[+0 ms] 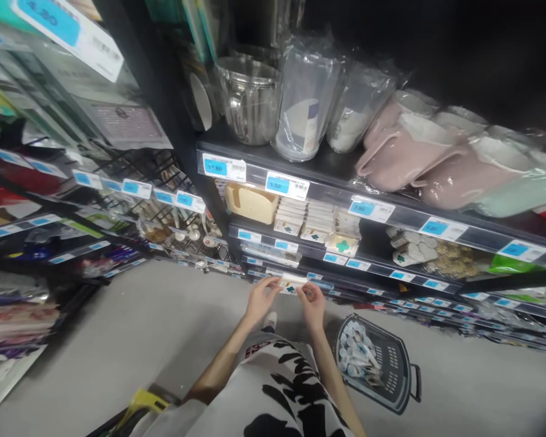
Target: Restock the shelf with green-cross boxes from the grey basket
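Between my two hands is a small flat white packet (292, 284) with a green clover mark, held level in front of the lower shelves. My left hand (262, 297) pinches its left end. At the right end, the fingers of my right hand (313, 302) are closed on the same packet. Just beyond it, stacks of similar white packets (316, 218) lie on the shelf, some with the same clover mark. What is inside the packet I cannot make out.
Above are a steel pot (250, 100), bagged clear plastic jugs (307, 100) and pink pitchers (404, 145). A dark basket (398, 376) with several white and blue items stands on the floor to my right. A yellow handle (143, 403) shows at lower left. Racks (86, 224) line the left.
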Motion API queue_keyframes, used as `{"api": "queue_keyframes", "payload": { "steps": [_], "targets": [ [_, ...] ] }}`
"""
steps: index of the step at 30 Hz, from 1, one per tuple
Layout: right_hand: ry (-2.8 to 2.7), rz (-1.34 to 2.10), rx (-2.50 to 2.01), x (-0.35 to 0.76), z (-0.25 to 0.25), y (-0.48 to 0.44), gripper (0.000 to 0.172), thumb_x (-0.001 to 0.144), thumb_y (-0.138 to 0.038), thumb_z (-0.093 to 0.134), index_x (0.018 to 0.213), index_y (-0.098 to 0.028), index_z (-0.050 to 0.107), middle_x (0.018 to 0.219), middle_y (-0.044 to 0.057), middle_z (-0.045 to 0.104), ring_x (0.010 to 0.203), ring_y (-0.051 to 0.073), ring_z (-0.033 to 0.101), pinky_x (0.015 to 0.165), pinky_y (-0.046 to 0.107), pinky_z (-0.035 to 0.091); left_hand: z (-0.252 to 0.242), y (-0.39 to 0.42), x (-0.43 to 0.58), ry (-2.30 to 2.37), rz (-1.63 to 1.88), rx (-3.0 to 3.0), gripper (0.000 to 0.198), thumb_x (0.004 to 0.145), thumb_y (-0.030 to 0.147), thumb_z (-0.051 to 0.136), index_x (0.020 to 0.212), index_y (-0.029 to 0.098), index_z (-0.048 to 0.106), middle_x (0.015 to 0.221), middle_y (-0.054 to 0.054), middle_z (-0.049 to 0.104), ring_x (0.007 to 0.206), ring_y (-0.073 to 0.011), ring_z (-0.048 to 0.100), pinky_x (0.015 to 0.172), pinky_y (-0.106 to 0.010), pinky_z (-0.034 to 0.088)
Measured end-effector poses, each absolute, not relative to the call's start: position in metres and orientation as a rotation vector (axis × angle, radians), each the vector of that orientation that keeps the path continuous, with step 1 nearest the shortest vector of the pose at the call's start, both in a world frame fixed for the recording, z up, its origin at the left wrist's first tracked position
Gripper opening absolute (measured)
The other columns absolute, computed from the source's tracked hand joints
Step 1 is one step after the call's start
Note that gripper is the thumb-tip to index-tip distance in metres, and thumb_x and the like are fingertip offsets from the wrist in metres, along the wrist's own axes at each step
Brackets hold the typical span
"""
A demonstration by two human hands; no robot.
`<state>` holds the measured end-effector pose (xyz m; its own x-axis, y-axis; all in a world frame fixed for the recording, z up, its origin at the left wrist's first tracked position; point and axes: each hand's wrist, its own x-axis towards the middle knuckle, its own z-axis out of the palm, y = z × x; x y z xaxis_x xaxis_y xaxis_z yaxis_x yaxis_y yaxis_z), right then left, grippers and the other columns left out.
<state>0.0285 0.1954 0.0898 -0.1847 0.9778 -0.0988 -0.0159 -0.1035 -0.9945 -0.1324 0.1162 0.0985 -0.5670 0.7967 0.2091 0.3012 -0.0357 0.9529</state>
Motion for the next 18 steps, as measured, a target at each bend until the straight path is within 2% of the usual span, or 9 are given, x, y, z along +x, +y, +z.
{"api": "queue_keyframes", "payload": {
  "steps": [3, 6, 9, 13, 18],
  "targets": [
    [-1.349, 1.349, -1.139, 0.013, 0.106, 0.200, 0.038, 0.075, -0.047, 0.083, 0.095, -0.019, 0.067, 0.086, 0.006, 0.071, 0.080, 0.020, 0.070, 0.075, 0.034, 0.060, 0.114, 0.123, -0.148, 1.912, 1.679, 1.285, 0.019, 0.092, 0.032, 0.069, 0.107, 0.022, 0.077, 0.100, -0.006, 0.077, 0.085, -0.0181, 0.073, 0.082, -0.033, 0.061],
    [-1.460, 1.187, -1.079, -0.005, 0.134, 0.212, 0.030, 0.083, -0.046, 0.075, 0.096, -0.019, 0.070, 0.095, 0.008, 0.070, 0.085, 0.020, 0.071, 0.078, 0.034, 0.062, 0.136, 0.137, -0.163, 1.989, 1.793, 1.404, 0.021, 0.094, 0.031, 0.067, 0.112, 0.023, 0.077, 0.107, -0.007, 0.077, 0.095, -0.0196, 0.073, 0.091, -0.036, 0.060],
    [-1.525, 1.075, -0.966, -0.024, 0.164, 0.231, 0.025, 0.089, -0.041, 0.071, 0.102, -0.019, 0.074, 0.106, 0.009, 0.068, 0.093, 0.020, 0.071, 0.084, 0.035, 0.063, 0.158, 0.157, -0.175, 2.064, 1.950, 1.452, 0.022, 0.095, 0.030, 0.067, 0.114, 0.023, 0.077, 0.102, -0.006, 0.075, 0.093, -0.0183, 0.072, 0.090, -0.035, 0.060],
    [-1.568, 0.997, -0.847, -0.045, 0.188, 0.250, 0.030, 0.091, -0.035, 0.068, 0.117, -0.021, 0.074, 0.116, 0.011, 0.068, 0.103, 0.022, 0.071, 0.092, 0.038, 0.064, 0.179, 0.181, -0.187, 2.105, 2.031, 1.466, 0.025, 0.098, 0.030, 0.063, 0.118, 0.021, 0.076, 0.102, -0.008, 0.075, 0.095, -0.0186, 0.072, 0.091, -0.035, 0.060],
    [-1.632, 0.965, -0.789, -0.057, 0.195, 0.252, 0.036, 0.096, -0.031, 0.061, 0.131, -0.024, 0.070, 0.133, 0.011, 0.068, 0.121, 0.025, 0.067, 0.102, 0.041, 0.060, 0.181, 0.197, -0.194, 2.021, 2.017, 1.461, 0.034, 0.100, 0.029, 0.057, 0.132, 0.021, 0.068, 0.122, -0.011, 0.073, 0.105, -0.0197, 0.073, 0.095, -0.035, 0.061]
  ]
}}
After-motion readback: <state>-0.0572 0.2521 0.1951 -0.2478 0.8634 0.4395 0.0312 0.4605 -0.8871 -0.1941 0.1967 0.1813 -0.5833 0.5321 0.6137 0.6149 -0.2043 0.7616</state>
